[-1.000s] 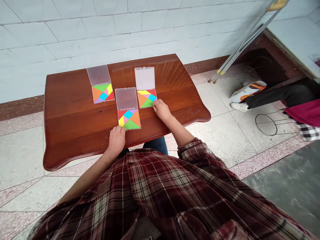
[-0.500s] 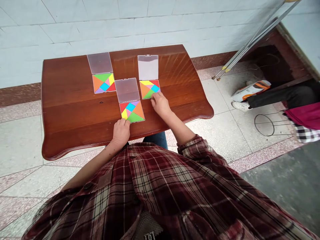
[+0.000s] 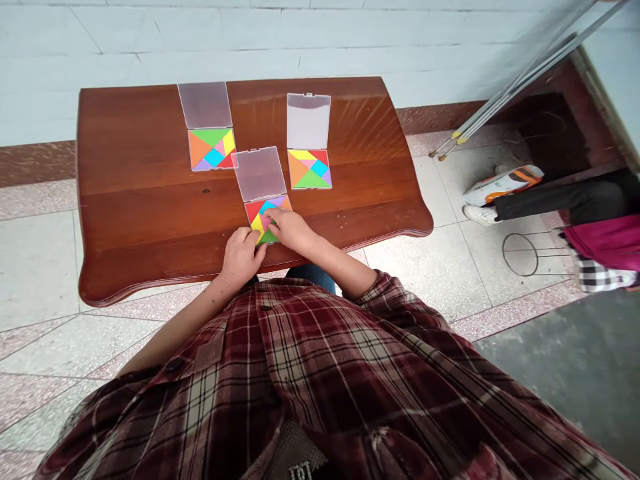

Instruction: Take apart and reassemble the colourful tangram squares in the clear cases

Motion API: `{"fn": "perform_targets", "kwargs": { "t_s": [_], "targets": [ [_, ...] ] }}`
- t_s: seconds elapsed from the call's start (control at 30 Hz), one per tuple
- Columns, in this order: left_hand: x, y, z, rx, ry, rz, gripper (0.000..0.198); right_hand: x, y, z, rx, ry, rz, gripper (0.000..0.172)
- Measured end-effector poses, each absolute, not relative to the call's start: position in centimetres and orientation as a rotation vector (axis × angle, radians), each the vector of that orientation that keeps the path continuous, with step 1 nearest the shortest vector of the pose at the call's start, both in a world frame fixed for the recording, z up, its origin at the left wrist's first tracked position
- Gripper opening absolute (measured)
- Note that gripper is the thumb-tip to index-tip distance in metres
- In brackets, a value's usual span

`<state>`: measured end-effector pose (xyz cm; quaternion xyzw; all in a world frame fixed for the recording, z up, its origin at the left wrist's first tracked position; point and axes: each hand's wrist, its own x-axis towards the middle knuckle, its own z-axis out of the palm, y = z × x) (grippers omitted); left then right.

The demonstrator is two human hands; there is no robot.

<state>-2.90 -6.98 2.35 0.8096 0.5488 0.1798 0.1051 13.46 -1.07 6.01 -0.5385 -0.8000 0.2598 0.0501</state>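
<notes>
Three flat tangram sets lie in clear hinged cases with lids folded open. The near tangram case [image 3: 264,180] has its pieces toward me, partly covered by my hands. At its lower left corner, my left hand [image 3: 243,255] curls its fingers on the edge, thumb below. From the right, my right hand [image 3: 293,231] reaches over the same case, fingers bent down onto the pieces near the middle; what the fingertips pinch is hidden. A second tangram case [image 3: 213,148] lies at the back left, its near corner by the near lid. A third tangram case [image 3: 309,169] lies to the right.
The cases rest on a brown wooden table [image 3: 135,200] with a curved front edge, against a white tiled wall [image 3: 200,33]. Crutches [image 3: 520,87] lean at the right. Beyond are a seated person's leg [image 3: 555,200], a bag [image 3: 505,185] and a wire stool frame [image 3: 520,255].
My right hand has left the right tangram case and moved left onto the pieces of the near one. My left hand stays at that case's lower left corner. The view has shifted slightly.
</notes>
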Motion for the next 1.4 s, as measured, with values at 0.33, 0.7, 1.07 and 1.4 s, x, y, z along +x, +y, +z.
{"fn": "perform_targets", "kwargs": {
  "t_s": [0.33,0.7,1.07,1.4],
  "targets": [
    [-2.6,-6.7,2.6,2.307,1.657,0.444,0.038,11.7,-2.8,6.9,-1.897,-2.270,0.804,0.034],
    [-2.4,-6.9,2.6,2.310,1.672,0.417,0.051,12.9,-0.3,5.5,-1.806,-1.802,1.153,0.028],
    [-2.4,-7.0,2.4,2.312,1.695,0.455,0.051,14.6,0.7,5.6,-1.608,-1.716,1.196,0.011],
    [-2.5,-7.0,2.4,2.339,1.724,0.432,0.049,23.3,1.3,6.0,-2.127,-1.813,0.832,0.009]
  ]
}}
